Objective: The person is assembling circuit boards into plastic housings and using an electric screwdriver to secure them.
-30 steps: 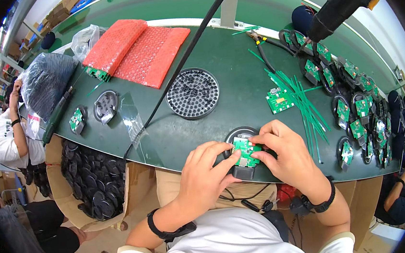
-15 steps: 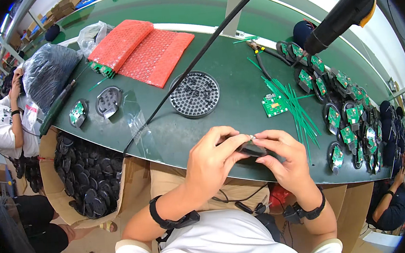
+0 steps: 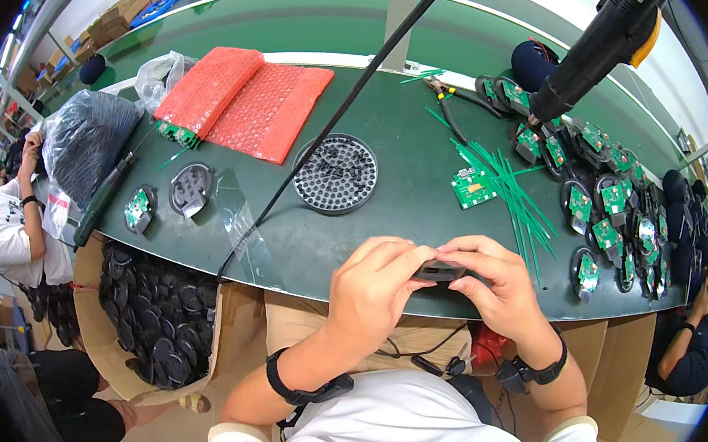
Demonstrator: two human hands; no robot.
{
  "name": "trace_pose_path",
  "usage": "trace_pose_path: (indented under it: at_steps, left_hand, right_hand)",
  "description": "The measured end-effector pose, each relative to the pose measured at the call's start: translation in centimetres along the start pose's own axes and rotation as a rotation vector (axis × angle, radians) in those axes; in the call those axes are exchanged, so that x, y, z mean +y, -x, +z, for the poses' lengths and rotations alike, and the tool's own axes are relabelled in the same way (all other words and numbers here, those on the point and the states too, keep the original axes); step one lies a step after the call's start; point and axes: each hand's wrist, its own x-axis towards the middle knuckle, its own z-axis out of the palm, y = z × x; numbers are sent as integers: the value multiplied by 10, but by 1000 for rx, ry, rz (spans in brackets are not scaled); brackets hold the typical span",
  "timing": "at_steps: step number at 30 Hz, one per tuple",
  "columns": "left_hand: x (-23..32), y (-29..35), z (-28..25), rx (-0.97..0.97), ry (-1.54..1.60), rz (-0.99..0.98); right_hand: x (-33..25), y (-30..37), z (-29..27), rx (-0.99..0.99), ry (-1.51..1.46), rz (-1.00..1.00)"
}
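Between my two hands, over the table's near edge, is a small black plastic housing (image 3: 440, 272), seen edge-on. My left hand (image 3: 370, 291) is closed on its left side with fingers and thumb. On the opposite side my right hand (image 3: 496, 280) pinches it, fingertips along the top and thumb below. The fingertips of both hands almost meet over it and hide much of its face. Beyond the hands stands a round black tray (image 3: 305, 193) with small black parts in its holes. A loose green circuit board (image 3: 473, 187) lies to the right, beside thin green sticks (image 3: 514, 198).
Many black discs with green boards (image 3: 611, 198) crowd the right side. Above them hangs a black power screwdriver (image 3: 595, 44); pliers (image 3: 448, 112) lie nearby. Red bubble wrap (image 3: 265, 115) and another screwdriver (image 3: 108, 196) lie left. A carton of black discs (image 3: 161, 322) stands below. A co-worker (image 3: 13, 217) is far left.
The housing has tilted in my fingers, so its edge now faces up toward me. Both hands have come slightly nearer to me. A small light piece at the fingertips no longer shows.
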Motion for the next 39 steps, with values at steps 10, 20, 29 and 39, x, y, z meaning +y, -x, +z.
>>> trace_pose_path:
  at_steps: [10,20,29,39]
  left_hand:
    - [-2,2,4,34,129,-54]
    - [-4,5,5,50,114,-13]
    - [-1,8,1,-14,118,-37]
    - [-2,9,2,-3,136,-60]
  right_hand:
    - [1,2,5,37,-7,-28]
    - [3,5,15,119,19,-9]
    - [3,8,18,143,53,12]
    - [0,6,18,144,92,-10]
